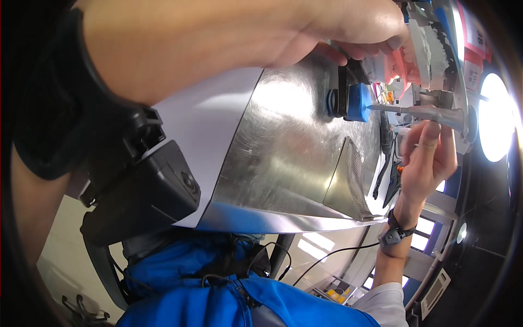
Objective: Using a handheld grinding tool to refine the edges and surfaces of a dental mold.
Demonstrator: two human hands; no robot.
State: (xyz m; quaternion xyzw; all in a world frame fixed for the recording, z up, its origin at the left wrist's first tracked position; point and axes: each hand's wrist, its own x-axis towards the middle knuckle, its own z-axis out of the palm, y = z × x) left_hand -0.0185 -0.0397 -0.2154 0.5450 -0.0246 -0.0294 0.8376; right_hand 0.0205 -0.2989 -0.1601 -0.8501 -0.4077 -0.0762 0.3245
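A dental articulator [458, 103] stands at the upper right, bearing white plaster [427, 52] and a pink wax-like gum piece [400, 68]. Its metal pin [406, 109] narrows to a point that meets a blue block [358, 102] in a black holder. My left hand [376, 32] reaches across the top and curls its fingers about the pink and white part; some fingertips are hidden. Below the pin, my right hand [430, 152] is closed, with thumb and fingers gripping the metal pin near its thick end.
A shiny metal tabletop [278, 158] carries a white sheet [212, 120] and a bent metal piece [351, 182] near its edge. Dark tools [384, 152] lie beyond. A black camera [180, 180] is strapped to my left forearm. A cable [332, 250] hangs toward my right wrist.
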